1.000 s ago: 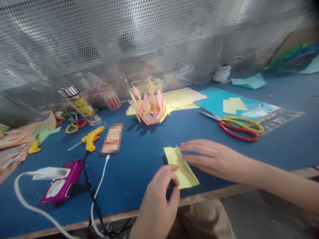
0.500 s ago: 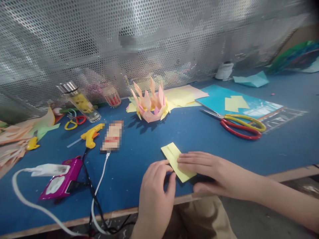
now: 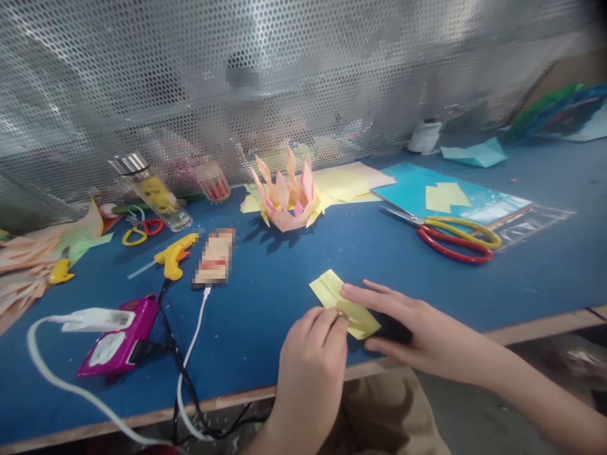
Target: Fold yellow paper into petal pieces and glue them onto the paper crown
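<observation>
A folded strip of yellow paper [image 3: 332, 292] lies on the blue table [image 3: 284, 265] near its front edge. My left hand [image 3: 310, 366] pinches the strip's near long edge with curled fingers. My right hand [image 3: 412, 322] holds the strip's right part, fingers stretched along its top and thumb tucked below. The right end of the paper is hidden under my fingers.
A pink and yellow paper lotus [image 3: 285, 199] stands behind the strip. Red and yellow scissors [image 3: 450, 235] lie to the right beside teal paper [image 3: 446, 189]. A yellow glue gun [image 3: 171, 256], magenta device [image 3: 117, 338], white cable [image 3: 52, 379] and bottle [image 3: 152, 193] sit at the left.
The flap that stood up a second ago is folded down flat. My right hand came nearer and now grips the strip, and my left fingers moved up onto its near edge.
</observation>
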Action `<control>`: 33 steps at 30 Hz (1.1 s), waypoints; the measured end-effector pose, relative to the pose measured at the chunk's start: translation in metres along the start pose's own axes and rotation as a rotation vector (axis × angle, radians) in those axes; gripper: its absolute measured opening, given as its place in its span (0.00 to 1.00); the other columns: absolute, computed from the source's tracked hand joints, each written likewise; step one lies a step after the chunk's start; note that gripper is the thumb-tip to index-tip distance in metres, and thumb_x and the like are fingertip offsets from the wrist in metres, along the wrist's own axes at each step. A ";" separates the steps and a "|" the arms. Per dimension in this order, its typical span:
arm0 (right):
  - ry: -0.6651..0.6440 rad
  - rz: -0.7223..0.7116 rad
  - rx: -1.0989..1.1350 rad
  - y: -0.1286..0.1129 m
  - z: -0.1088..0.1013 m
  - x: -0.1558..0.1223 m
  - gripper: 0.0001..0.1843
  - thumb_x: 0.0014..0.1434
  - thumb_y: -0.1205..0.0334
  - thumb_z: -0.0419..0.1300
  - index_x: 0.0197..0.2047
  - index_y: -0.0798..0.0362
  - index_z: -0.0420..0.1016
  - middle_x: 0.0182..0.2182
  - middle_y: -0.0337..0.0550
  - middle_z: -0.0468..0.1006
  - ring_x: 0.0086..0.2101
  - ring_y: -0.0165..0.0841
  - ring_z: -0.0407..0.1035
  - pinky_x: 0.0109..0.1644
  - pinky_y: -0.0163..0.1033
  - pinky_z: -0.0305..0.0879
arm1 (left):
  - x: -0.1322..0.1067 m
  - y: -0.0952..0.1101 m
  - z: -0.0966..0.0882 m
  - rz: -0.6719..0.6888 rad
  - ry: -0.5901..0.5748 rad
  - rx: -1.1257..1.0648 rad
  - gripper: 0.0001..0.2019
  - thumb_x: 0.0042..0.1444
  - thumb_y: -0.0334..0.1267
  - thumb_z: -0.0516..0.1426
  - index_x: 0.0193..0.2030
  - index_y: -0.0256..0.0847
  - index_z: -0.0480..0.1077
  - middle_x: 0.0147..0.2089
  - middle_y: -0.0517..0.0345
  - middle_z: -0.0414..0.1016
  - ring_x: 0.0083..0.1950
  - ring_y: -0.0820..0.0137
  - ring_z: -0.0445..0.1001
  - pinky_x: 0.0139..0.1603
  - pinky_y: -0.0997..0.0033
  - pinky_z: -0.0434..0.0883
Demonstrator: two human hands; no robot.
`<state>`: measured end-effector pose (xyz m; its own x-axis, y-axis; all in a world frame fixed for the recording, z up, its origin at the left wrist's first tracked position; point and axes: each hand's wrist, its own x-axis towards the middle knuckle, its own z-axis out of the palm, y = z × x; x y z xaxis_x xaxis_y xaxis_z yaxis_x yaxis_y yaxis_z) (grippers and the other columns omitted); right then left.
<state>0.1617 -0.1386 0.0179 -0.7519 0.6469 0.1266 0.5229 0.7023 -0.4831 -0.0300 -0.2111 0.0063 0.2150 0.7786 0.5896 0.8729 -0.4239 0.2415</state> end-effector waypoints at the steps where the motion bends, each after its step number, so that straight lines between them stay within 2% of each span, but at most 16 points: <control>1: -0.017 0.011 0.016 0.000 -0.001 0.000 0.36 0.56 0.54 0.63 0.66 0.49 0.58 0.60 0.46 0.66 0.62 0.46 0.55 0.59 0.51 0.65 | -0.001 0.000 0.001 0.001 0.024 -0.009 0.10 0.60 0.25 0.51 0.41 0.35 0.72 0.42 0.51 0.79 0.44 0.62 0.77 0.43 0.61 0.78; 3: -0.042 0.019 0.054 -0.001 -0.004 0.000 0.38 0.52 0.51 0.66 0.64 0.47 0.62 0.59 0.44 0.69 0.62 0.47 0.56 0.59 0.51 0.65 | -0.004 -0.001 0.001 -0.034 0.066 -0.030 0.10 0.60 0.25 0.51 0.43 0.34 0.72 0.43 0.51 0.80 0.45 0.63 0.78 0.45 0.63 0.77; 5: -0.032 0.017 0.098 -0.002 -0.006 0.001 0.33 0.54 0.52 0.65 0.61 0.46 0.66 0.56 0.42 0.73 0.60 0.45 0.59 0.59 0.50 0.65 | -0.007 -0.001 0.001 -0.074 0.071 -0.054 0.11 0.60 0.24 0.51 0.44 0.35 0.72 0.44 0.52 0.80 0.46 0.64 0.77 0.46 0.64 0.76; 8: 0.019 -0.014 0.162 -0.005 -0.005 0.002 0.22 0.58 0.58 0.62 0.56 0.46 0.71 0.51 0.41 0.77 0.57 0.41 0.65 0.61 0.47 0.64 | -0.009 -0.001 0.000 -0.130 0.066 -0.097 0.10 0.60 0.25 0.51 0.43 0.37 0.71 0.42 0.53 0.79 0.45 0.65 0.77 0.46 0.63 0.75; 11: 0.122 -0.017 0.189 -0.005 -0.001 0.002 0.12 0.61 0.66 0.56 0.45 0.48 0.77 0.49 0.42 0.78 0.49 0.35 0.72 0.55 0.40 0.69 | -0.008 0.001 -0.001 -0.181 0.033 -0.123 0.08 0.61 0.27 0.51 0.39 0.40 0.70 0.39 0.54 0.78 0.42 0.63 0.75 0.41 0.62 0.74; 13: 0.192 -0.028 0.185 -0.006 0.001 0.002 0.13 0.62 0.69 0.52 0.39 0.50 0.78 0.46 0.44 0.79 0.44 0.32 0.74 0.48 0.37 0.71 | -0.006 0.002 -0.003 -0.202 -0.005 -0.120 0.08 0.61 0.27 0.51 0.38 0.40 0.69 0.38 0.55 0.77 0.41 0.63 0.73 0.38 0.62 0.72; 16: 0.256 -0.060 0.152 -0.009 0.004 0.004 0.13 0.63 0.68 0.51 0.38 0.50 0.77 0.37 0.44 0.80 0.40 0.33 0.74 0.45 0.40 0.70 | -0.003 0.004 -0.006 -0.235 -0.045 -0.104 0.07 0.61 0.27 0.50 0.37 0.41 0.68 0.36 0.55 0.76 0.38 0.63 0.72 0.36 0.63 0.71; 18: 0.280 -0.003 0.147 -0.012 0.006 0.006 0.11 0.63 0.65 0.52 0.38 0.49 0.76 0.34 0.43 0.80 0.37 0.34 0.73 0.43 0.41 0.69 | -0.001 0.004 -0.006 -0.316 -0.067 -0.109 0.06 0.61 0.28 0.51 0.38 0.42 0.67 0.35 0.56 0.75 0.37 0.64 0.72 0.35 0.65 0.70; 22: 0.346 0.277 0.249 -0.021 0.013 0.013 0.08 0.62 0.61 0.54 0.43 0.50 0.70 0.31 0.39 0.79 0.32 0.33 0.73 0.37 0.37 0.68 | 0.007 0.007 -0.003 -0.579 -0.100 -0.149 0.09 0.59 0.28 0.54 0.44 0.45 0.64 0.35 0.59 0.73 0.37 0.65 0.72 0.34 0.68 0.68; 24: 0.379 0.381 0.282 -0.025 0.015 0.019 0.09 0.60 0.60 0.54 0.45 0.50 0.66 0.26 0.36 0.77 0.26 0.32 0.71 0.32 0.35 0.66 | 0.014 0.010 -0.001 -0.654 -0.111 -0.136 0.10 0.59 0.29 0.54 0.47 0.44 0.62 0.34 0.59 0.73 0.37 0.64 0.73 0.34 0.68 0.67; 28: 0.414 0.466 0.265 -0.032 0.020 0.029 0.07 0.59 0.61 0.53 0.42 0.50 0.62 0.23 0.34 0.76 0.23 0.32 0.68 0.29 0.35 0.63 | 0.026 0.014 0.002 -0.645 -0.208 -0.005 0.05 0.62 0.29 0.51 0.43 0.41 0.64 0.34 0.56 0.72 0.38 0.61 0.71 0.34 0.65 0.66; 30: 0.419 0.477 0.214 -0.033 0.023 0.033 0.05 0.59 0.61 0.52 0.39 0.50 0.65 0.24 0.36 0.76 0.25 0.33 0.70 0.31 0.36 0.63 | 0.030 0.015 0.003 -0.612 -0.266 0.067 0.06 0.63 0.29 0.49 0.38 0.41 0.65 0.33 0.56 0.71 0.37 0.60 0.70 0.36 0.62 0.66; 33: 0.435 0.455 0.109 -0.034 0.027 0.035 0.08 0.60 0.60 0.52 0.35 0.50 0.71 0.24 0.39 0.76 0.27 0.35 0.70 0.32 0.37 0.63 | 0.030 0.014 0.004 -0.578 -0.284 0.119 0.08 0.63 0.28 0.48 0.36 0.41 0.66 0.33 0.55 0.71 0.37 0.59 0.69 0.36 0.61 0.66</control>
<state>0.1062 -0.1481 0.0152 -0.2204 0.9509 0.2173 0.6902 0.3094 -0.6541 -0.0094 -0.1921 0.0246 -0.2101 0.9646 0.1597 0.9214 0.1407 0.3622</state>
